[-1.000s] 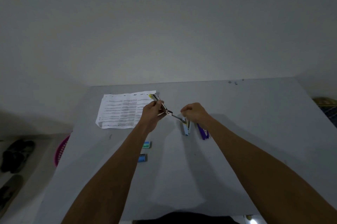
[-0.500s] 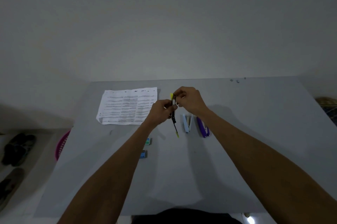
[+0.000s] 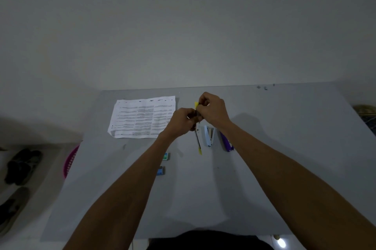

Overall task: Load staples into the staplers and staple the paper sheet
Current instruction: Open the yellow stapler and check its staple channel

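Left hand [image 3: 181,120] and right hand [image 3: 213,109] both pinch the opened yellow-and-black metal stapler [image 3: 197,137] above the grey counter [image 3: 264,168], beside the printed white paper sheet [image 3: 142,116].

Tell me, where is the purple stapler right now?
In the head view, the purple stapler lies on the grey table, right of the light blue stapler, partly under the right forearm.

**Operator body, as I see it from the head camera**

Two bare forearms, no sleeves reaching wrist or elbow. My left hand [image 3: 181,120] and right hand [image 3: 213,109]: no rings, watch, bands or gloves visible. Dark garment [image 3: 209,240] at bottom edge, plain, unmarked; cut and fabric not discernible.
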Motion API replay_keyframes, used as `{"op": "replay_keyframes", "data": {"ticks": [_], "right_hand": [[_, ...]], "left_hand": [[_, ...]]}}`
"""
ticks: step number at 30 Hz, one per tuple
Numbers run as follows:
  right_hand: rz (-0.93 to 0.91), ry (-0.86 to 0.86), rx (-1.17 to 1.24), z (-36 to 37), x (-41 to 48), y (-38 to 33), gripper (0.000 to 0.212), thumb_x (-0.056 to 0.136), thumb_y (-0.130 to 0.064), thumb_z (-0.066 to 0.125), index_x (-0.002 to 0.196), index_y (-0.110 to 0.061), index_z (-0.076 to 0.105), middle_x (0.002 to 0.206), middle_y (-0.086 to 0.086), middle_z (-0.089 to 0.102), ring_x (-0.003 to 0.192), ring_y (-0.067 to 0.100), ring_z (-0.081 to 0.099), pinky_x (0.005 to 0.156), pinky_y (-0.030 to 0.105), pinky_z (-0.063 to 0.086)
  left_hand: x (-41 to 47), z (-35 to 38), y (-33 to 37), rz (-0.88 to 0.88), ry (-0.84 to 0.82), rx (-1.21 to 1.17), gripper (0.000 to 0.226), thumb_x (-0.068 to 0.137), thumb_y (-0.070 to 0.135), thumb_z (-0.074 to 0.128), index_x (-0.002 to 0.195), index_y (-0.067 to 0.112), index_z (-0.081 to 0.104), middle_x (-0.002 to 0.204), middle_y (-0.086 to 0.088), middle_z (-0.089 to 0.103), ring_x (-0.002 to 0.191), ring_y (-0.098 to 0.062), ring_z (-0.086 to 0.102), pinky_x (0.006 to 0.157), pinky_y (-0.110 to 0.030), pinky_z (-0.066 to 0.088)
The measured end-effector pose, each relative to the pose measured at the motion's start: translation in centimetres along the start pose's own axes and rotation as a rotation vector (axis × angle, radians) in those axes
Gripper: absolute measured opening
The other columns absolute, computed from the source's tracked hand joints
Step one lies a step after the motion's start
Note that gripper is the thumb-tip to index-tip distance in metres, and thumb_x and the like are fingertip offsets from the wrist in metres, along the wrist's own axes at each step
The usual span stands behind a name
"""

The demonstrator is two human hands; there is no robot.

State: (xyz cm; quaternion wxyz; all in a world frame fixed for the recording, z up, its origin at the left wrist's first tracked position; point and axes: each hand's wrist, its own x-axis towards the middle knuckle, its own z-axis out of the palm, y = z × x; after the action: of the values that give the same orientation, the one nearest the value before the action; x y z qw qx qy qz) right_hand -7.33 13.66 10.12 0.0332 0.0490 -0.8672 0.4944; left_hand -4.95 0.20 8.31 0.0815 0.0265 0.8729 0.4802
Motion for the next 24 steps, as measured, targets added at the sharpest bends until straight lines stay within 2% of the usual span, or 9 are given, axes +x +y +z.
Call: {"op": "replay_keyframes", "data": {"ticks": [3,5,9,11,14,16,18,21,24], "right_hand": [[0.043,0.03,-0.02,0.2,0.0,0.4,0.007,0.072,0.0,0.056,0.07,-0.004,0.061,0.06,0.002,0.056,0.052,0.009,0.048,0.05,0.011,0.038],[0.094,0.052,-0.023,0.1,0.1,0.8,0.011,0.077,0.0,0.054,0.072,-0.001,0.064,0.065,0.007,0.062,0.057,0.014,0.058,0.057,0.017,0.047],[0.439,0.098,0.274,-0.7,0.6,2.5,0.011,0.083,-0.002,0.059,0.08,0.003,0.068,0.075,0.016,0.068,0.068,0.026,0.071,0.071,0.035,0.061],[0.534,0.087,0.444,-1.1,0.5,3.1,0.005,0.082,0.002,0.063,0.081,0.002,0.068,0.079,0.017,0.068,0.073,0.025,0.07,0.076,0.037,0.06],[0.534,0.083,0.585,-1.7,0.4,3.2,0.014,0.083,0.011,0.059,0.078,0.0,0.066,0.087,0.018,0.065,0.085,0.028,0.068,0.081,0.037,0.058],[0.525,0.078,0.613,-1.9,0.5,3.1,0.02,0.084,0.013,0.056,0.076,-0.002,0.066,0.088,0.018,0.065,0.087,0.028,0.067,0.081,0.037,0.058],[0.501,0.059,0.592,-2.1,0.6,2.9,0.021,0.084,0.013,0.056,0.076,-0.003,0.065,0.091,0.019,0.066,0.088,0.029,0.067,0.079,0.037,0.058],[0.447,-0.013,0.55,-2.4,0.3,2.5,0.014,0.084,0.01,0.059,0.082,-0.003,0.064,0.095,0.02,0.067,0.088,0.028,0.067,0.078,0.036,0.058],[0.393,-0.115,0.583,-2.2,-0.2,1.7,0.011,0.084,0.008,0.061,0.092,0.0,0.059,0.098,0.023,0.067,0.084,0.027,0.068,0.077,0.036,0.06]], "left_hand": [[0.1,0.0,0.2,0.008,0.004,0.001,0.025,0.085,0.025,0.069,0.096,0.002,0.069,0.074,-0.011,0.068,0.066,-0.026,0.07,0.073,-0.043,0.06],[0.0,0.0,0.3,0.008,0.044,-0.011,0.024,0.084,0.023,0.07,0.092,0.0,0.068,0.076,-0.014,0.068,0.069,-0.029,0.07,0.072,-0.044,0.059],[-0.2,-0.5,-0.7,0.01,0.181,-0.086,0.02,0.082,0.023,0.07,0.09,0.004,0.068,0.08,-0.01,0.07,0.077,-0.027,0.069,0.078,-0.043,0.058],[-0.6,-0.6,-0.9,-0.051,0.212,-0.345,0.012,0.084,0.014,0.068,0.091,0.004,0.067,0.082,-0.008,0.068,0.082,-0.026,0.068,0.082,-0.041,0.058],[-1.6,-0.5,-0.5,-0.205,0.221,-0.803,0.006,0.085,-0.003,0.063,0.089,0.001,0.063,0.087,-0.017,0.065,0.088,-0.027,0.065,0.085,-0.033,0.057],[-2.2,-0.7,-0.8,-0.282,0.143,-0.965,0.007,0.084,-0.006,0.061,0.088,-0.002,0.063,0.093,-0.021,0.064,0.093,-0.028,0.065,0.087,-0.034,0.057],[-2.9,-1.2,-1.3,-0.356,-0.011,-0.985,0.011,0.084,-0.008,0.059,0.095,-0.007,0.063,0.1,-0.021,0.063,0.096,-0.029,0.064,0.088,-0.035,0.057],[-3.3,-1.7,-1.7,-0.44,-0.195,-0.783,0.026,0.088,-0.001,0.053,0.112,-0.003,0.061,0.111,-0.018,0.066,0.096,-0.028,0.068,0.083,-0.037,0.057],[-3.1,-1.7,-0.7,-0.51,-0.318,-0.703,0.033,0.095,0.025,0.048,0.118,0.005,0.06,0.109,-0.011,0.07,0.09,-0.024,0.068,0.079,-0.035,0.056]]}}
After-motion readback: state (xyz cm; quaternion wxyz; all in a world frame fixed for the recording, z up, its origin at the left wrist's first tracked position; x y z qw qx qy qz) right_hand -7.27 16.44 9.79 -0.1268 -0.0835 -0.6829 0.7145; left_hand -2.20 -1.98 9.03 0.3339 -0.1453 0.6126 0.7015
